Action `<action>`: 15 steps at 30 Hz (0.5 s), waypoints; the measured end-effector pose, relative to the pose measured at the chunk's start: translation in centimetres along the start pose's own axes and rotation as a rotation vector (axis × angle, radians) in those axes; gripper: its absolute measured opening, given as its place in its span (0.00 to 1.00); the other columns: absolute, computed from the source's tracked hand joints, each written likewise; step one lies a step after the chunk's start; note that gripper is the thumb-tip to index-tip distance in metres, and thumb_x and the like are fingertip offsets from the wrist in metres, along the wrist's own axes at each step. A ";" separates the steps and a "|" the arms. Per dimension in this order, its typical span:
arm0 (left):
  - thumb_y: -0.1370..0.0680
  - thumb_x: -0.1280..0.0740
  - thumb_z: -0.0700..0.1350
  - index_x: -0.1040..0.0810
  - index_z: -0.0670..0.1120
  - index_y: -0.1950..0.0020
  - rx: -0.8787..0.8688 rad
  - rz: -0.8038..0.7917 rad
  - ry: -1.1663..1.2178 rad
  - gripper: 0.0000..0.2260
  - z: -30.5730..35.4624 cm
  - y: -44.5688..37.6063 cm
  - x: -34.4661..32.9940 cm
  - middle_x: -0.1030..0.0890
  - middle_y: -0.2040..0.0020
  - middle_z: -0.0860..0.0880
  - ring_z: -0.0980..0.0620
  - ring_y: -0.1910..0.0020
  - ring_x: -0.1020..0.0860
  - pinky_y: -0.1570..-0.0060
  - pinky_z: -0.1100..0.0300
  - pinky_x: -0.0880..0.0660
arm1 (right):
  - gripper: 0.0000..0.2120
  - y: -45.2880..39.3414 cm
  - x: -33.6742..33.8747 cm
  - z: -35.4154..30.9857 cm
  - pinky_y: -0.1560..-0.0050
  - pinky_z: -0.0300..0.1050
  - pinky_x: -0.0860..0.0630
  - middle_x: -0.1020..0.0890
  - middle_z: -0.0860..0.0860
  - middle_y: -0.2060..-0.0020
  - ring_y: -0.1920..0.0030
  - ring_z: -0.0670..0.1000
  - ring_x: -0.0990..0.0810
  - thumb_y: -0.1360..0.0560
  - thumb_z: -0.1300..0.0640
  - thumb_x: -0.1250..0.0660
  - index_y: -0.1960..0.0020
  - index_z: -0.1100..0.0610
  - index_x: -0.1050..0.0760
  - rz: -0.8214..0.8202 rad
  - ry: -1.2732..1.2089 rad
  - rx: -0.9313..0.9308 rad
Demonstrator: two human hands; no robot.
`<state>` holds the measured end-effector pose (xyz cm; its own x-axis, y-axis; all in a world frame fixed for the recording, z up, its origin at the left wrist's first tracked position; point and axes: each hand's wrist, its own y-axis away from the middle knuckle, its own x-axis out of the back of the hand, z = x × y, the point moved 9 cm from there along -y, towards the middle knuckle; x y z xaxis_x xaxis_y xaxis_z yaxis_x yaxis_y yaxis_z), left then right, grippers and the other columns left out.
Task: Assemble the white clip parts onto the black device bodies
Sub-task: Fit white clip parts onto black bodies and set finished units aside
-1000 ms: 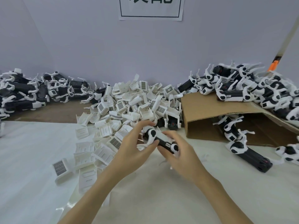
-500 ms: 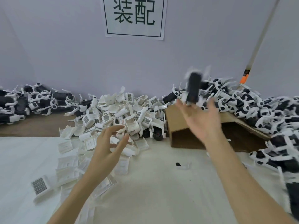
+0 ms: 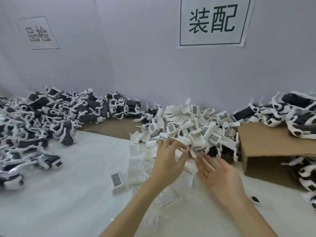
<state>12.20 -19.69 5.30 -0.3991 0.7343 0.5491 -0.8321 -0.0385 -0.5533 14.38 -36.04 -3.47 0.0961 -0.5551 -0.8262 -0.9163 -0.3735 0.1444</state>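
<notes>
A heap of white clip parts (image 3: 188, 127) lies in the middle against the wall. My left hand (image 3: 168, 161) is at the heap's front edge, its fingers and thumb curled around one white clip (image 3: 178, 154). Just to its right, my right hand (image 3: 217, 175) hovers over the table with the palm up, fingers spread, and nothing in it. Black device bodies with white arms are piled at the left (image 3: 51, 117). More of them are stacked at the right (image 3: 294, 110) on top of the cardboard.
A flattened cardboard box (image 3: 266, 142) stands at the right with devices on and under it. A loose white clip with a grille (image 3: 117, 179) lies on the white sheet (image 3: 68, 194). A small black piece (image 3: 255, 199) sits near my right wrist. Two paper signs hang on the wall.
My right hand threw the assembled device onto the right pile and came back empty. My left hand reached into the clip heap and took hold of a clip. The view turned left.
</notes>
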 end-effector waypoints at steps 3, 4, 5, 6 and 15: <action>0.15 0.33 0.48 0.19 0.48 0.40 0.149 0.050 -0.031 0.07 -4.3 -3.0 2.7 0.23 0.38 0.49 0.46 0.32 0.30 0.30 0.52 0.34 | 0.21 -1.6 -2.1 0.1 0.66 0.38 0.19 0.16 0.56 0.38 0.50 0.53 0.13 0.20 0.49 0.36 0.36 0.61 0.18 -0.078 -0.060 -0.025; 0.15 0.34 0.49 0.20 0.47 0.38 0.177 0.045 -0.126 0.09 -6.0 -4.3 3.8 0.23 0.37 0.47 0.44 0.32 0.29 0.30 0.51 0.34 | 0.21 -2.1 -2.7 0.4 0.68 0.36 0.20 0.16 0.56 0.38 0.51 0.51 0.13 0.20 0.48 0.36 0.36 0.61 0.17 -0.105 -0.065 -0.043; 0.15 0.36 0.50 0.21 0.45 0.36 0.206 0.026 -0.269 0.12 -8.0 -5.6 5.2 0.23 0.36 0.45 0.42 0.32 0.29 0.30 0.50 0.34 | 0.21 -2.6 -3.1 0.9 0.69 0.35 0.21 0.16 0.55 0.38 0.51 0.51 0.13 0.19 0.48 0.37 0.37 0.61 0.16 -0.126 -0.061 -0.060; 0.15 0.37 0.51 0.23 0.43 0.33 0.251 -0.001 -0.430 0.15 -10.4 -6.7 6.8 0.25 0.34 0.42 0.40 0.32 0.30 0.31 0.48 0.33 | 0.22 -3.1 -3.2 1.3 0.70 0.35 0.21 0.16 0.55 0.38 0.51 0.50 0.13 0.19 0.47 0.38 0.37 0.60 0.16 -0.138 -0.057 -0.071; 0.19 0.40 0.72 0.48 0.57 0.14 0.945 -0.151 -1.211 0.39 -30.0 -5.4 28.1 0.56 0.14 0.41 0.24 0.19 0.49 0.35 0.19 0.34 | 0.29 -5.5 -2.8 1.6 0.72 0.32 0.25 0.16 0.53 0.38 0.53 0.46 0.15 0.35 0.48 0.21 0.36 0.57 0.16 -0.201 0.000 -0.072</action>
<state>17.02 21.50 4.91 0.0342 -0.1827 0.9826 -0.6381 -0.7606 -0.1192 18.53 -31.23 -2.86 0.2745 -0.4641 -0.8422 -0.8486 -0.5288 0.0148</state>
